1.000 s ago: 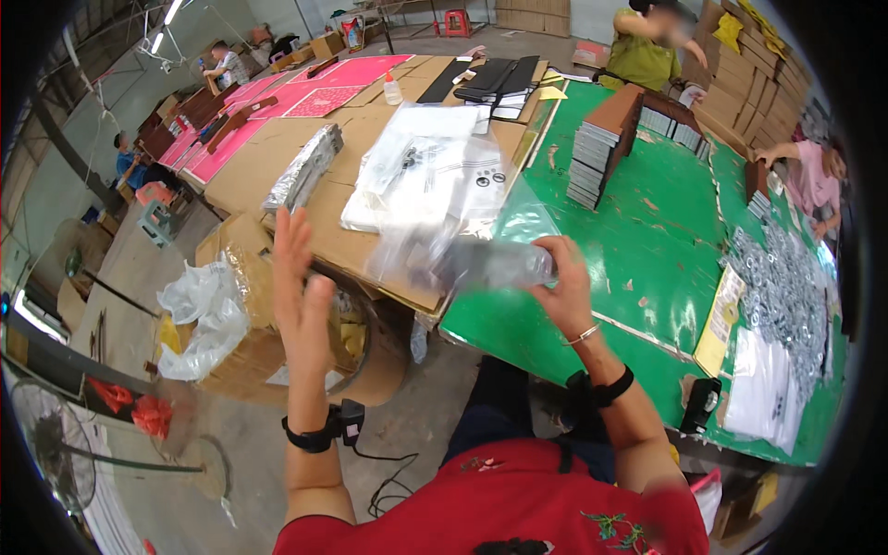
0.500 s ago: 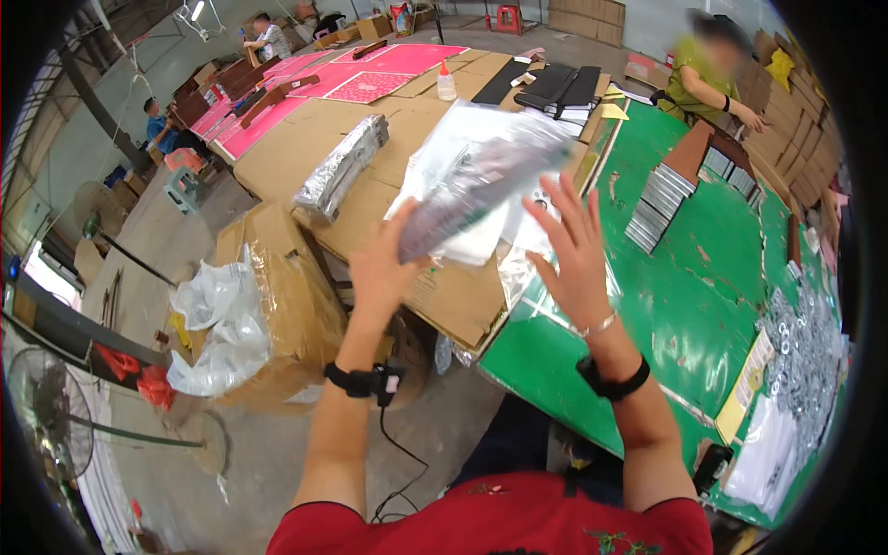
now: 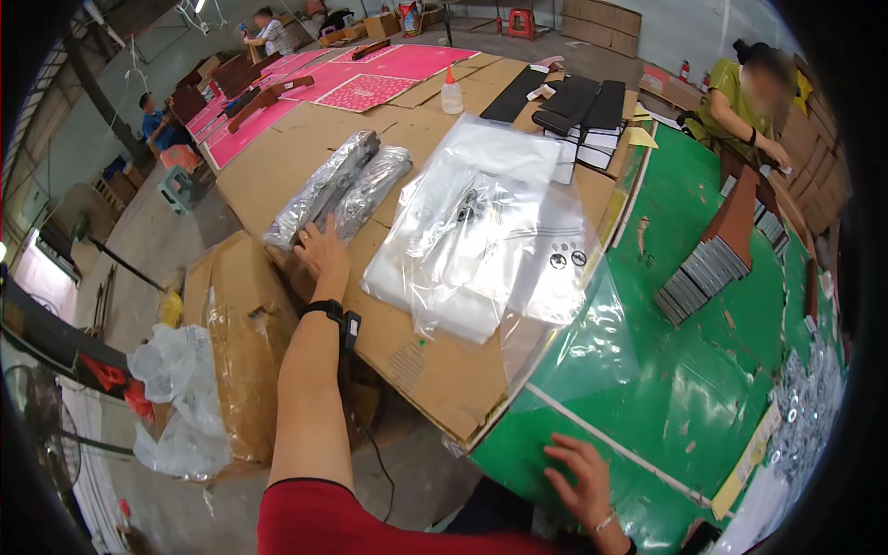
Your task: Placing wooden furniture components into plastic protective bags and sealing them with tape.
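My left hand reaches across the cardboard, its fingers apart and touching the near ends of two long bundles wrapped in clear plastic. The left bundle and the right bundle lie side by side, slanting away from me. To their right is a loose stack of clear plastic bags, some with dark printed marks, overhanging onto the green table. My right hand hovers low over that table's near edge, with nothing in it and the fingers apart and slightly bent.
A glue bottle with a red tip stands beyond the bags, near black folded pieces. Brown and grey stacked parts sit on the green table. A big carton stands at left. At far right a co-worker handles something.
The plastic-wrapped bundle held in my left hand now lies beside the other one on the cardboard. My right hand has drawn back toward me, and the view has shifted.
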The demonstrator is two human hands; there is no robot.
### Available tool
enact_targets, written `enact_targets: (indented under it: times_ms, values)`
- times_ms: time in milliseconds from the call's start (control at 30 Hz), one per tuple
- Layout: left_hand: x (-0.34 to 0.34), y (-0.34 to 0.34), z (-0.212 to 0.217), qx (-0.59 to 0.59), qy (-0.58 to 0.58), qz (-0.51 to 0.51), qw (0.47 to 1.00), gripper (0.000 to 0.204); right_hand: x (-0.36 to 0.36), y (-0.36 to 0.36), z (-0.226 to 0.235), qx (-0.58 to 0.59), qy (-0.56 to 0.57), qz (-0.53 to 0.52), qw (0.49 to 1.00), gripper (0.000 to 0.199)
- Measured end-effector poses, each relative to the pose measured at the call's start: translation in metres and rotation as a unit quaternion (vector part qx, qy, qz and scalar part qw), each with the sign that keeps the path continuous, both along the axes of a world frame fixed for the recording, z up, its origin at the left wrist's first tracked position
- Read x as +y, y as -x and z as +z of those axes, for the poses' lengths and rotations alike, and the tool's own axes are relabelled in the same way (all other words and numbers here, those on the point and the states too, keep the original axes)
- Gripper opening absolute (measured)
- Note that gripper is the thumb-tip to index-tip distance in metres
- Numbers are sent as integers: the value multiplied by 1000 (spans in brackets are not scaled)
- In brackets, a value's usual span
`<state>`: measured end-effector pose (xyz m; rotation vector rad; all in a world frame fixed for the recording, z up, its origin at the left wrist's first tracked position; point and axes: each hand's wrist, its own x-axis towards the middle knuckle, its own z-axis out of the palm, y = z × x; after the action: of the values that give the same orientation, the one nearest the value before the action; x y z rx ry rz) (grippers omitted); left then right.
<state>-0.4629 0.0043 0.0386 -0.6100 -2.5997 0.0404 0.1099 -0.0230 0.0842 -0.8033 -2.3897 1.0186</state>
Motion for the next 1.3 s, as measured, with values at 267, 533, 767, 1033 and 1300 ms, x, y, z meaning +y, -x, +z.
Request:
enact_targets:
  times_ms: [267,533,767,1033,1300]
  values:
    - [-23,35,-16,81,-5,-33,996,60,-9,-14,7,0,91,-49,995,24]
    - [-31,71,4,56,-4,-54,997,47,1,-2,-6,-24,83,-53,995,24]
    - [-19,-46,9,-22,-456,-282,844,39,3,-3,-14,-51,64,-18,997,24]
    - [-192,-315,-36,-233,-446,-278,818,6,-18,-24,-23,-63,-6,1,998,29]
    - [-212,-335,-497,-428,-304,-114,843,29,-19,-18,-14,-129,-17,56,990,38]
